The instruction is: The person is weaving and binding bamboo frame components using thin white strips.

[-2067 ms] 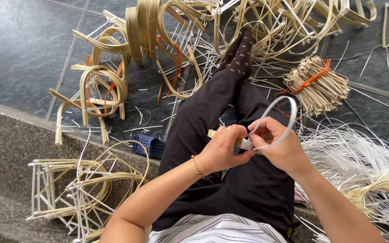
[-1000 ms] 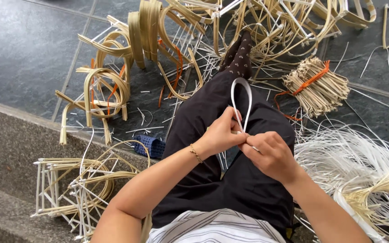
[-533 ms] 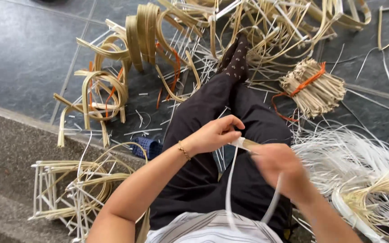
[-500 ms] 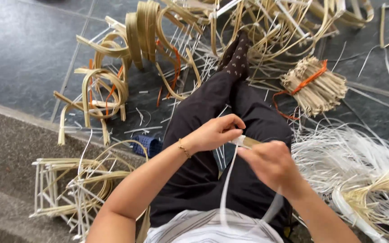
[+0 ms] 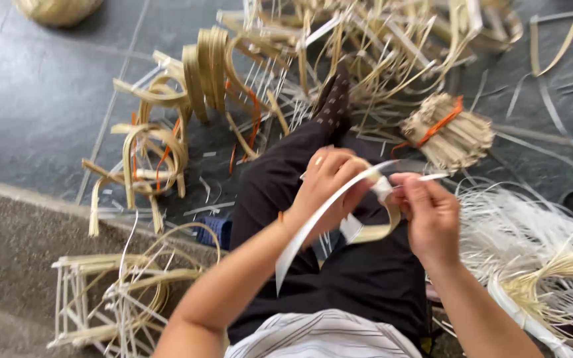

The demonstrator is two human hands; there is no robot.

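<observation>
Over my lap in black trousers, my left hand (image 5: 329, 187) grips a small bent tan bamboo piece (image 5: 378, 229) and a flat white strip (image 5: 319, 222) that runs down and left across my forearm. My right hand (image 5: 429, 215) pinches the upper end of the white strip close to the left hand, with a thin white sliver sticking out past the fingers. The two hands almost touch. A thin bracelet shows at my left wrist.
Bent bamboo hoops (image 5: 160, 142) lie on the dark tiled floor at left. A bundle of short sticks tied with orange cord (image 5: 449, 136) lies at upper right. White strips (image 5: 532, 238) spread at right. A woven frame (image 5: 111, 298) sits on the stone step at lower left.
The white strip, hanging down between my hands half a second ago, now slants up across my left forearm. Both hands have risen and come closer together. The view has shifted slightly.
</observation>
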